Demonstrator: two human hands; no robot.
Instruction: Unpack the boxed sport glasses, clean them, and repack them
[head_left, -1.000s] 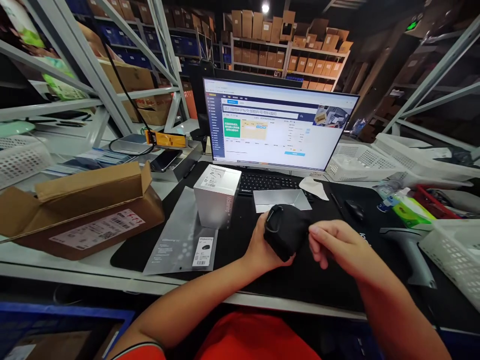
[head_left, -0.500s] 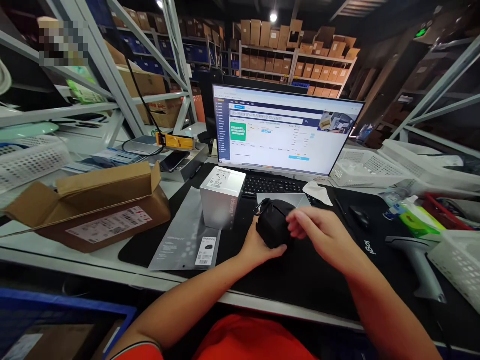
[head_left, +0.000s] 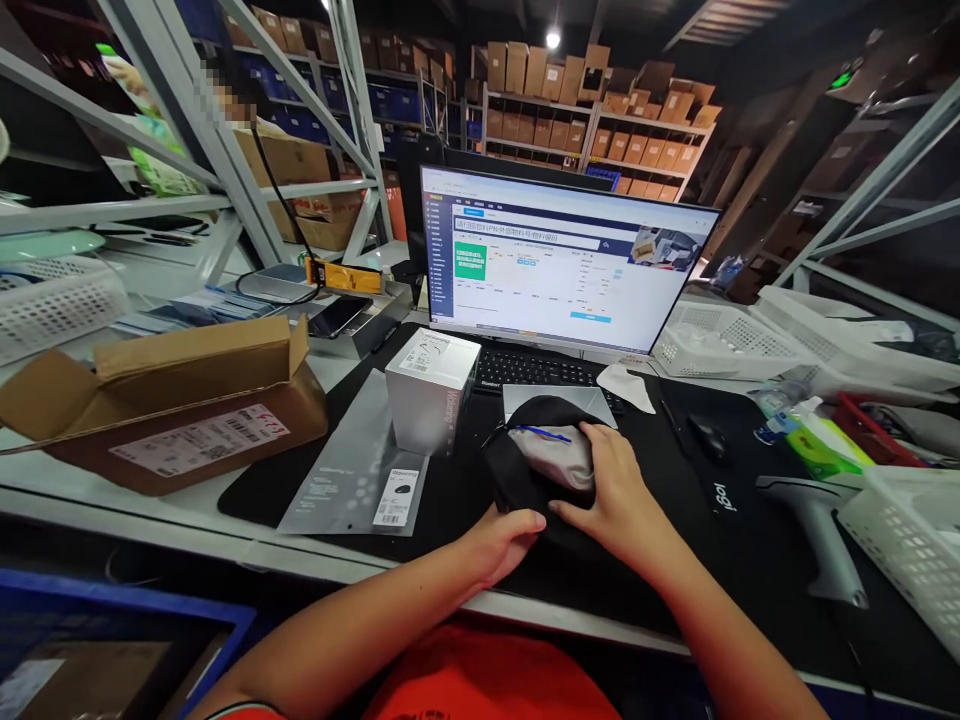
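Fingers [head_left: 604,442] of the right hand [head_left: 628,492] grip the black pouch [head_left: 504,480], lower centre of frame; left hand's [head_left: 496,550] grip unclear.
If the right slackens, the grey piece [head_left: 559,462] inside could slip out.

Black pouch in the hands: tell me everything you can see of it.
The black pouch looks like soft fabric, rounded and gaping open. A pale grey bulge shows in the opening, lining or contents unclear, with a thin blue strip along its top. The right hand grips its right side; the left hand is at its near lower edge. It's over the mat, right of the silver box.
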